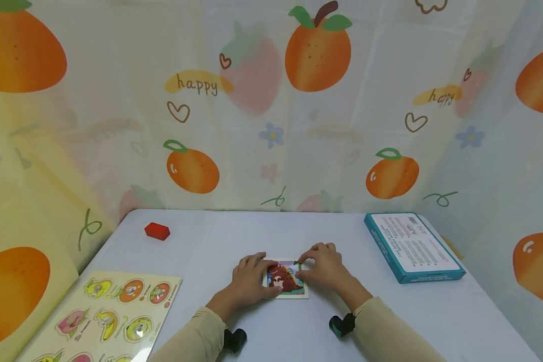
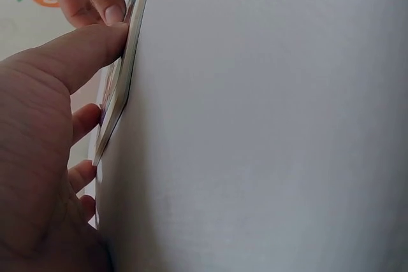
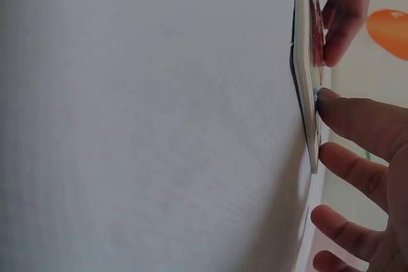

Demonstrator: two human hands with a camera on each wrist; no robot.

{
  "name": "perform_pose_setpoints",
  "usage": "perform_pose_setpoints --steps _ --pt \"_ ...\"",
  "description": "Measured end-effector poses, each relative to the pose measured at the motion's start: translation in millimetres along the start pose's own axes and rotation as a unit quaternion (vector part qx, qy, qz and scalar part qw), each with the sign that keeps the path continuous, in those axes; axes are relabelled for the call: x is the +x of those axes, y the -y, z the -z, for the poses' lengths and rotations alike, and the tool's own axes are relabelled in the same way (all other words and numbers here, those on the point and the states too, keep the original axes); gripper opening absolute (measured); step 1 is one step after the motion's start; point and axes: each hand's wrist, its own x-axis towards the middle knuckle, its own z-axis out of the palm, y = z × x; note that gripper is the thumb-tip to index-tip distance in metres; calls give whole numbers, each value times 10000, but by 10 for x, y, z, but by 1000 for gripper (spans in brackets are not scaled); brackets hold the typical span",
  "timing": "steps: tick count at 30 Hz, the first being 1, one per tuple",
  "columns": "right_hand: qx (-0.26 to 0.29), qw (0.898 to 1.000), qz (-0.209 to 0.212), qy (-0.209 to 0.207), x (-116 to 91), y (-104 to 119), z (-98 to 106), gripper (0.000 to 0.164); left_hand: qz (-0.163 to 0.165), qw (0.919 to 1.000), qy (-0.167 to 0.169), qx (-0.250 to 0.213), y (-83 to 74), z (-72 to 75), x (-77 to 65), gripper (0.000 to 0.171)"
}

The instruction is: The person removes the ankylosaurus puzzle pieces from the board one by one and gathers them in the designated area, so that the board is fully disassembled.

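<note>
One dinosaur board (image 1: 288, 282) is facing up; the left hand (image 1: 252, 279) is gripping its left side, the right hand (image 1: 325, 269) is touching its right, pinch unclear.

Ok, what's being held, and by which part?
The left hand holds the dinosaur picture board by its left side; the right hand touches its right side, grip unclear.

Red block (image 1: 157, 231) left, teal box (image 1: 414, 246) right
</note>
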Motion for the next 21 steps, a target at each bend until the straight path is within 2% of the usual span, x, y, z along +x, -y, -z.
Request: perform_pose_setpoints --steps 10,17,21 --pt "-157 9998 130 -60 4 -2 33 28 12 10000 37 35 -20 54 -1 68" --pt "70 9998 -140 126 22 -15 -11 26 -11 9998 178 42 -48 76 -11 68" --pt "279 9994 -140 132 29 -43 -38 27 -25 9998 207 78 -53 58 -17 66"
